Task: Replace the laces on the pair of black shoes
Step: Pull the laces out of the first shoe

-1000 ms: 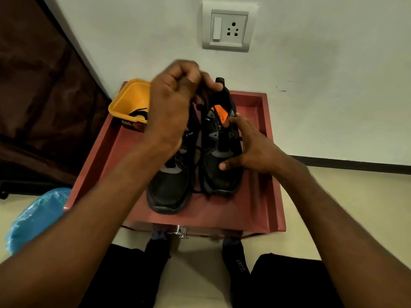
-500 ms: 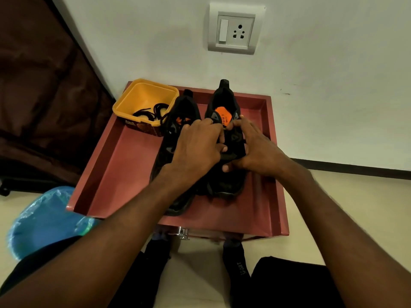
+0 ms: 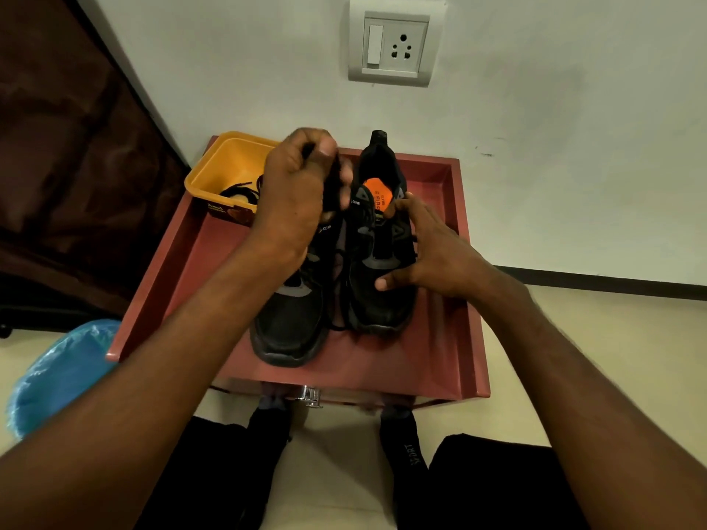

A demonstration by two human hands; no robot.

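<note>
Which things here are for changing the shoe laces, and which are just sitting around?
For the job: left shoe, right shoe, lace pinched in the left hand, laces in the yellow tub.
Just around: wall socket, blue bag.

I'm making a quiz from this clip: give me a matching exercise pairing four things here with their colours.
Things:
1. tub
2. tray
3. bag
4. insole label

Colours:
A. blue
B. orange
C. yellow
D. reddish brown

Pairs: 1-C, 2-D, 3-A, 4-B
</note>
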